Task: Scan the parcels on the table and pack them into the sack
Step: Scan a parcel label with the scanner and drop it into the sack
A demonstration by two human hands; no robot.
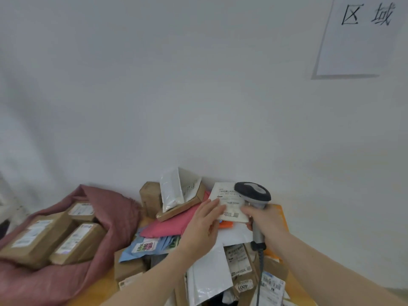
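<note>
Three brown boxes already lie in the pink sack [106,219], which sits at the left of the bench [99,290] with its mouth open to receive more. Beside it, the unsorted parcel heap [198,250] covers the bench centre. The white parcel [229,203] is raised, label up, for reading. The right hand [263,221] grips the scanner [254,193] by its handle, head just above that label. The left hand [204,224] apparently pinches the parcel's left edge, steadying it.
</note>
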